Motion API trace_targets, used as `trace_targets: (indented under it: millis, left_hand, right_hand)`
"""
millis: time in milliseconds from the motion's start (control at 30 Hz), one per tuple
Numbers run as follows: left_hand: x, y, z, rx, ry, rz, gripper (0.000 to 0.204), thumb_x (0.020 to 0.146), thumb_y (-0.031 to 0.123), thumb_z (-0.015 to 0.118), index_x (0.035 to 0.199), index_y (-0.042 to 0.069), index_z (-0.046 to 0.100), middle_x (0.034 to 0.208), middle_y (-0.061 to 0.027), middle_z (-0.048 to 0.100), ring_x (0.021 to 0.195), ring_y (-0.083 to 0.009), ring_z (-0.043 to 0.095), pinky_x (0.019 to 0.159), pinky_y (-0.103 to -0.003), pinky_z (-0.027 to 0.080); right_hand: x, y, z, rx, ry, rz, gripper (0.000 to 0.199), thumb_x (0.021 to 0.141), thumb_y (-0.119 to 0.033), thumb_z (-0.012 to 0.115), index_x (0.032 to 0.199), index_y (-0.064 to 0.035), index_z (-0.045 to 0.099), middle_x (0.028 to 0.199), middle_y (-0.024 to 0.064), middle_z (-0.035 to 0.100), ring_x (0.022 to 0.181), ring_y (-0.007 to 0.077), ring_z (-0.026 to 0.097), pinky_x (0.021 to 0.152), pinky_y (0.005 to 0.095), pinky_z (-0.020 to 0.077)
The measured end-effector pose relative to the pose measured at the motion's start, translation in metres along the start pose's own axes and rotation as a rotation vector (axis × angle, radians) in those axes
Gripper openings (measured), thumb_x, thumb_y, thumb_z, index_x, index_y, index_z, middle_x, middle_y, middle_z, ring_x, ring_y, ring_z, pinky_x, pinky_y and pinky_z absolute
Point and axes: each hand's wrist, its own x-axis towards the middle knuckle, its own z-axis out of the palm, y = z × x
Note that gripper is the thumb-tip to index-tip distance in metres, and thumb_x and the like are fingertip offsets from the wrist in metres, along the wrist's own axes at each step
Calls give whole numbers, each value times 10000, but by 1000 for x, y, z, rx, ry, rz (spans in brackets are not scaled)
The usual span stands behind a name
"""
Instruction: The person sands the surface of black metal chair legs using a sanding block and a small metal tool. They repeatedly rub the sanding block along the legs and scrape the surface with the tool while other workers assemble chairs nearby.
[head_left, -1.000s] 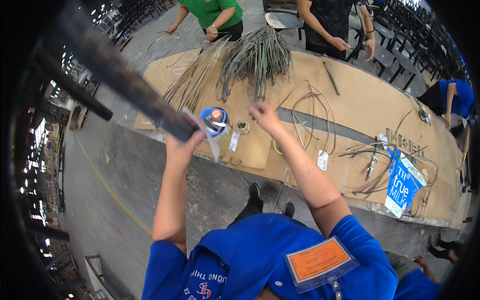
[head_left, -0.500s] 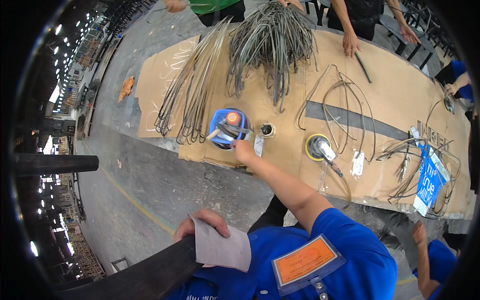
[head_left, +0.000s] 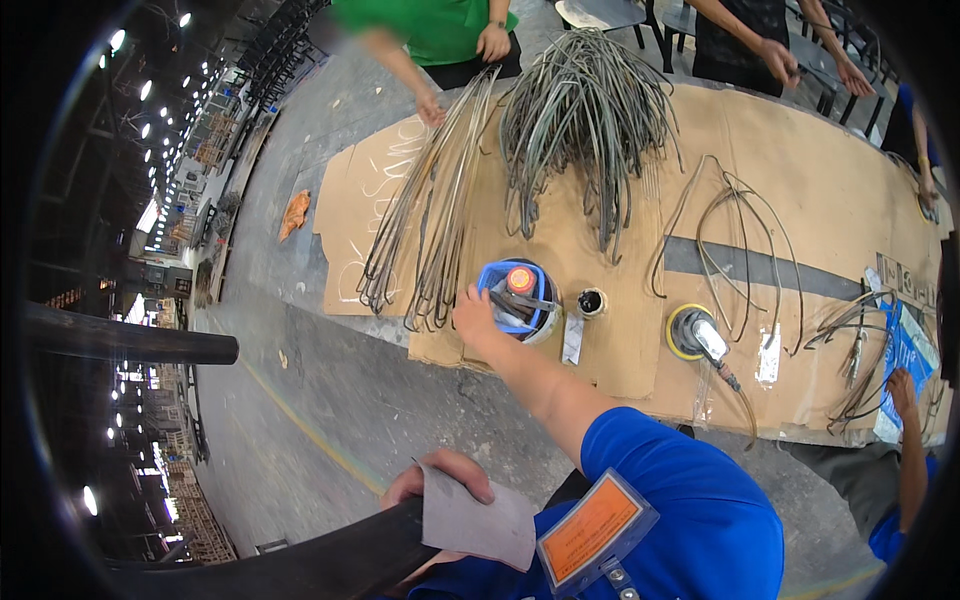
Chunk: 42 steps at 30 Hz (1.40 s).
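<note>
My left hand (head_left: 455, 474) is closed around a grey sheet of sandpaper (head_left: 480, 522), which lies over the end of a long dark pole (head_left: 300, 548). My right hand (head_left: 474, 318) reaches forward to the left rim of a blue plastic basket (head_left: 541, 318). Its fingers curl at that rim, where what they grip is hidden. Inside the basket are a red-topped round container (head_left: 520, 280) and several tools. The basket sits in a dark round tub. Just right of it stands a small open can (head_left: 592, 302), dark inside, beside a pale strip (head_left: 572, 340).
Cardboard (head_left: 625, 345) covers the table. Bundles of bent rods (head_left: 590, 120) lie toward the back, with loose hoops (head_left: 735, 240) to the right. A round sander (head_left: 692, 332) with a hose lies nearer me. A second dark pole (head_left: 140, 335) juts in from the left. Co-workers stand around the table.
My right hand has shifted from the basket's front to its left rim, over where a wooden handle stuck out. My left hand keeps its sandpaper. A co-worker in green now touches the rods.
</note>
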Motion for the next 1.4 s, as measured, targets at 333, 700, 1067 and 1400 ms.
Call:
trace_targets:
  millis: [333,700,1067,1400]
  left_hand:
    - [-1,-3,-3,-105,-22,-2,418,644,69,800,970,72,539,931,-59,566,888,-136,564,788,-262,454]
    - [40,-29,32,8,309,480,282,757,83,677,989,10,535,835,-39,564,746,-118,539,642,-248,444]
    - [42,-26,99,-87,399,390,323,721,149,794,923,15,581,816,-26,627,743,-92,578,666,-250,486]
    - [28,-22,114,-122,411,434,333,754,114,764,1005,4,575,879,-38,639,777,-99,591,704,-258,494]
  right_hand:
    - [-11,-3,-93,991,232,78,107,875,-134,553,897,-44,606,843,93,636,771,244,617,660,375,496]
    - [-170,72,-312,1598,-12,258,163,971,-167,453,1053,-43,520,730,42,553,589,121,531,521,243,449]
    - [-264,23,-519,435,349,-465,386,827,101,511,1162,-62,614,872,74,558,683,141,538,606,246,447]
    - [-246,-60,-558,-236,721,-889,371,700,-40,582,1063,-78,648,878,96,522,785,254,543,669,347,468]
